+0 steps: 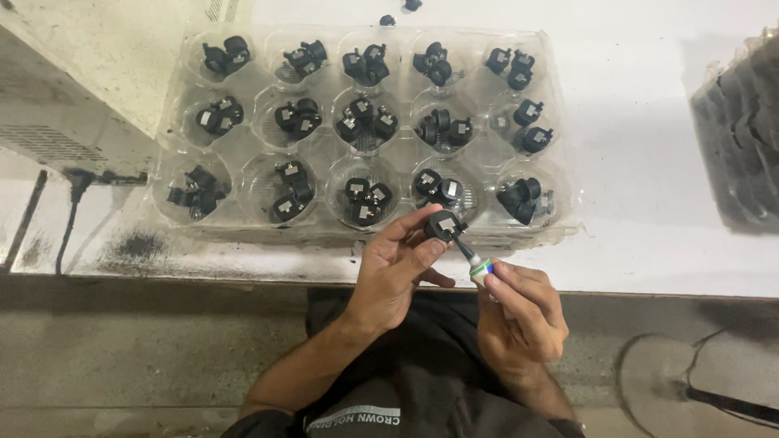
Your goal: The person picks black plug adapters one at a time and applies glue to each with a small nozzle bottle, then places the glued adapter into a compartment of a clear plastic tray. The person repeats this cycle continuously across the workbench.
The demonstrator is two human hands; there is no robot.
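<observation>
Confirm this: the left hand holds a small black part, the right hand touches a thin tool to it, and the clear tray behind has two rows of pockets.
Wrong on the rows. In the head view the clear tray has three rows of pockets. The rest stands: the left hand holds the small black part, and the right hand touches the thin tool to it.

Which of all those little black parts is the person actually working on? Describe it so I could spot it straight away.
Start at the clear plastic tray with its fifteen cups of black parts on the white table. Just below its front edge, the left hand pinches one black part. It alone is out of the tray, and the thin tool in the right hand touches it.
</observation>
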